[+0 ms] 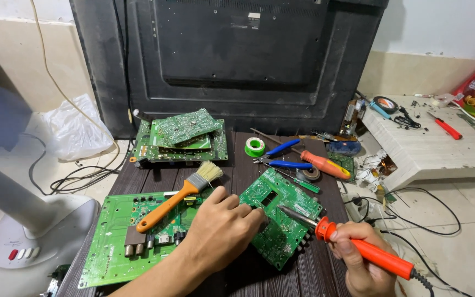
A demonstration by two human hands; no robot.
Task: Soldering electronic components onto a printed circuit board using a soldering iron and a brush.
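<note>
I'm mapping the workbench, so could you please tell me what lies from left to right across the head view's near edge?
Large green circuit board → orange-handled paintbrush → left hand → smaller green circuit board → orange-handled soldering iron in the right hand.

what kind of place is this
Most likely a small home electronics repair spot. The right hand holds an orange soldering iron over a green circuit board steadied by the left hand, more boards are stacked behind, and a flat-screen back panel leans against the wall.
</note>
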